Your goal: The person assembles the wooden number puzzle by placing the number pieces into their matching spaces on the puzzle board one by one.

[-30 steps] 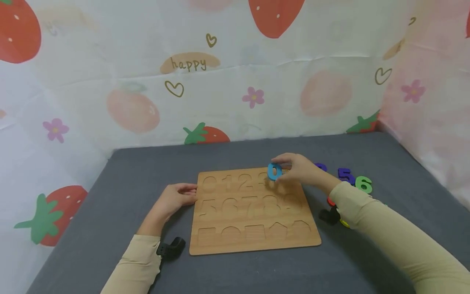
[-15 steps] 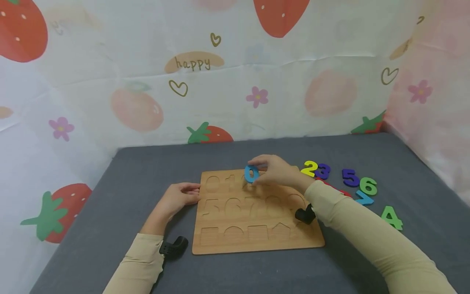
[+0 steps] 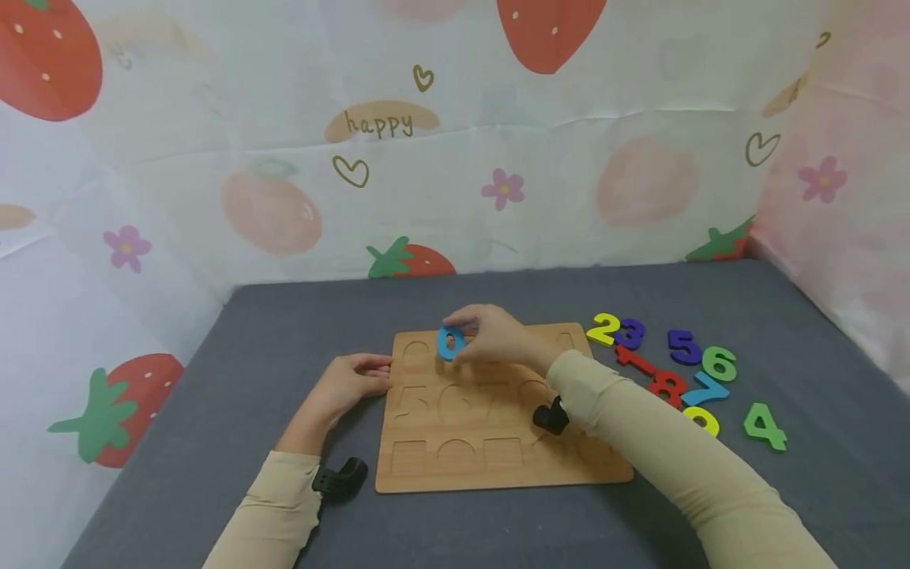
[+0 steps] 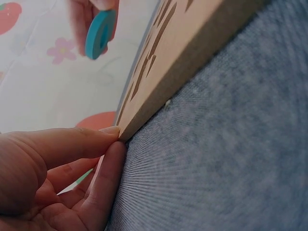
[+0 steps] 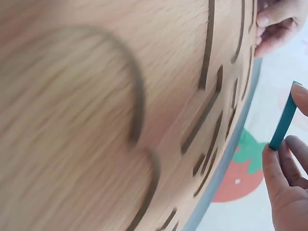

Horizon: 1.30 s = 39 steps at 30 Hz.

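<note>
My right hand point(image 3: 498, 338) pinches a blue number 0 point(image 3: 442, 344) between thumb and fingers, above the upper left of the wooden number board point(image 3: 498, 478). In the right wrist view the blue 0 point(image 5: 284, 120) is edge-on and clear of the board. My left hand point(image 3: 350, 381) is at the board's left edge. The left wrist view has its thumb point(image 4: 108, 137) and a finger gripping that edge point(image 4: 139, 115). Cut-out recesses for digits and shapes run in rows across the board; my right arm hides some of them.
Right of the board lie loose digits: a yellow 2 point(image 3: 603, 329), purple 3 point(image 3: 632, 333), red 1 point(image 3: 635, 361), purple 5 point(image 3: 684, 348), green 4 point(image 3: 764, 427) and several more. A dark grey cloth point(image 3: 498, 529) covers the table; a strawberry-print curtain point(image 3: 540, 134) stands behind.
My right hand has carried the blue 0 leftward over the board's top row, from the right side to near the upper left. Loose digits its arm covered now show. The left hand stays at the board's edge.
</note>
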### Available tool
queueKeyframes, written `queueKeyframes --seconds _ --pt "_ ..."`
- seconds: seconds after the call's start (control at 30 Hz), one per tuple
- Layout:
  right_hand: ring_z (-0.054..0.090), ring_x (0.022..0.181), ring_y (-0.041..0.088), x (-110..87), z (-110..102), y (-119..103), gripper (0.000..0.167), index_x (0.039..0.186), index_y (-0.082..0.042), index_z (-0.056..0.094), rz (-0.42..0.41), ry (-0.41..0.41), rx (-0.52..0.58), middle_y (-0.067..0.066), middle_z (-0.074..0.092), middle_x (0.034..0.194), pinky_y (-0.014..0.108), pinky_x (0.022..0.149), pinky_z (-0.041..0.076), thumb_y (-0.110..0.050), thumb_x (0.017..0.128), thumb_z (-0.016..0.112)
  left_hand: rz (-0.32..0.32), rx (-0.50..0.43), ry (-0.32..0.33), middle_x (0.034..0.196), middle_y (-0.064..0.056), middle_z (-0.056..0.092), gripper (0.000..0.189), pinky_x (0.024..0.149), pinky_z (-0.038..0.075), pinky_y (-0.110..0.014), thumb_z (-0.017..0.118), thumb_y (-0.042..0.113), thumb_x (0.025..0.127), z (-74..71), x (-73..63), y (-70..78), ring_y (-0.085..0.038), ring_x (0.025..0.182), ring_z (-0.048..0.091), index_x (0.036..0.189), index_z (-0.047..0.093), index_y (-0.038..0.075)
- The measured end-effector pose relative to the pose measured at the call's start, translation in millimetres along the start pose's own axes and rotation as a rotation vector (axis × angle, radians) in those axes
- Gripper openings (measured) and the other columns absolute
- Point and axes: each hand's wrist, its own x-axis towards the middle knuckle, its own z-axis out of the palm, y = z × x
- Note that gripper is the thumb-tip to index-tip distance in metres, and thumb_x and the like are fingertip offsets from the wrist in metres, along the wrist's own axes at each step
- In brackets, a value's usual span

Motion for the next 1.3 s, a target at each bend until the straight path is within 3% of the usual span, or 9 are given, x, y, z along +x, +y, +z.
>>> queueKeyframes --seconds 0.23,0.53,1.13,1.3 --pt "0.054 0.133 0.032 15.9 16.8 -4.7 0.062 0.136 -0.003 0.059 -0.034 -0.01 -0.042 0.013 0.055 0.143 0.035 0.103 0.05 -0.008 0.079 0.082 -0.006 -0.01 0.008 0.12 -0.019 0.069 0.044 0.089 0.054 -0.03 0.071 0.005 0.09 0.2 1.2 -1.1 -0.023 0.111 0.065 0.132 0.061 -0.002" --pt "0.057 0.13 0.031 26.2 29.7 -8.7 0.061 0.136 -0.006 0.06 0.012 -0.062 -0.048 0.011 0.058 0.141 0.036 0.102 0.051 -0.009 0.08 0.082 -0.011 -0.005 -0.004 0.124 -0.019 0.068 0.044 0.094 0.053 -0.036 0.07 0.008 0.091 -0.1 -0.2 -0.6 -0.027 0.116 0.063 0.133 0.06 -0.001" --pt "0.055 0.127 0.026 41.8 43.9 -17.5 0.058 0.132 -0.011 0.065 0.114 -0.046 -0.075 0.008 0.061 0.138 0.039 0.104 0.047 -0.011 0.077 0.083 0.004 -0.022 -0.033 0.126 -0.02 0.066 0.045 0.091 0.054 -0.033 0.069 0.009 0.091 -3.8 -0.6 -1.5 -0.028 0.116 0.063 0.134 0.06 -0.001" --pt "0.057 0.123 0.025 43.7 47.9 -19.2 0.057 0.131 -0.009 0.065 0.11 -0.034 -0.118 0.009 0.063 0.135 0.036 0.101 0.049 -0.01 0.077 0.083 0.004 -0.02 -0.035 0.125 -0.021 0.067 0.045 0.091 0.055 -0.034 0.069 0.009 0.091 -4.5 -1.7 -0.3 -0.028 0.116 0.063 0.134 0.06 -0.001"
